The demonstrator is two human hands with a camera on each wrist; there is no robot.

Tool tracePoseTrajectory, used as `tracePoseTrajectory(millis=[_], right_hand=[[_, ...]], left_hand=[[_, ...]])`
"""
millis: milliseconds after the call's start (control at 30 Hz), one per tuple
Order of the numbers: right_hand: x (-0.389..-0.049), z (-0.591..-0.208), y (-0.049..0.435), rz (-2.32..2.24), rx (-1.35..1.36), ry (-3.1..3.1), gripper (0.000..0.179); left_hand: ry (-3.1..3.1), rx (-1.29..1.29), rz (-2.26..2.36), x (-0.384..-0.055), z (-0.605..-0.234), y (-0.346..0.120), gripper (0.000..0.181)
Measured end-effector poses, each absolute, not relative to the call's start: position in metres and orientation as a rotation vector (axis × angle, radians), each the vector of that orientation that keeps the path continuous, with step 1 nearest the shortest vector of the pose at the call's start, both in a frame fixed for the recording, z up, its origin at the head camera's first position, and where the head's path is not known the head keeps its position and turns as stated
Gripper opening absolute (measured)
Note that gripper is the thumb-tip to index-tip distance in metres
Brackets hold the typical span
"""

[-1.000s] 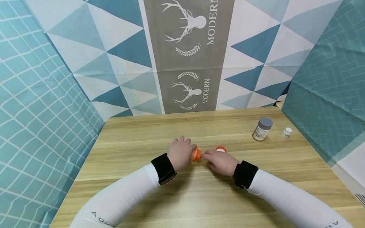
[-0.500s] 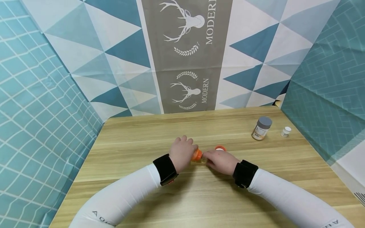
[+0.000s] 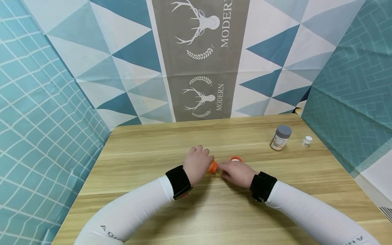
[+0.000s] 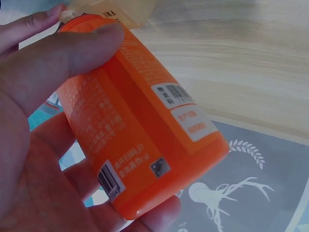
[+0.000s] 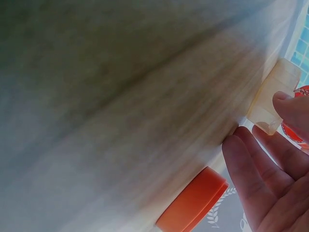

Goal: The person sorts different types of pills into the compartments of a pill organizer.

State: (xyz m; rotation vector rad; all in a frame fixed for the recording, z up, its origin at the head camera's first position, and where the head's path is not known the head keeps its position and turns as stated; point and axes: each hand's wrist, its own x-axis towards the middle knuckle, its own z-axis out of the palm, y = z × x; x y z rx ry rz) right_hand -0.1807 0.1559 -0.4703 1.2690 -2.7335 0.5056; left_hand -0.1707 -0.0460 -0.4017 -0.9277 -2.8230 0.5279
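My left hand (image 3: 198,165) grips an orange pill bottle (image 4: 130,116) tipped over, its mouth pointing right and down. The thumb lies along the bottle near its neck, and the fingers wrap its far side. Just under the mouth is a small translucent pill organizer (image 5: 273,94), with the letters FRI showing in the left wrist view. My right hand (image 3: 238,173) holds the organizer's end between thumb and fingers. An orange cap (image 5: 193,200) lies on the table behind the right hand, partly covered by it in the head view. The bottle's opening and the organizer's inside are hidden.
A jar with a grey lid (image 3: 281,137) stands at the back right of the wooden table (image 3: 159,143). Farther right is a small white bottle (image 3: 307,141). Patterned cloth (image 3: 203,61) hangs behind the table and along both sides.
My left hand has shifted slightly right with the tilted bottle, bringing its mouth closer to the right fingers. The right hand stays nearly in place at the organizer.
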Motion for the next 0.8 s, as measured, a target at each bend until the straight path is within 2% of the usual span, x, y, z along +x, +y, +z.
tracePoseTrajectory(millis=[233, 800], right_hand=[[-0.1798, -0.4691, 0.1550, 0.505, 1.267, -2.742, 0.018], [-0.1787, -0.4687, 0.1554, 0.520, 1.261, -2.748, 0.019]], left_hand=[[-2.798, -0.934, 0.454, -0.1724, -0.4007, -0.0533, 0.041], [-2.788, -0.927, 0.436, -0.1706, -0.4018, -0.0556, 0.037]])
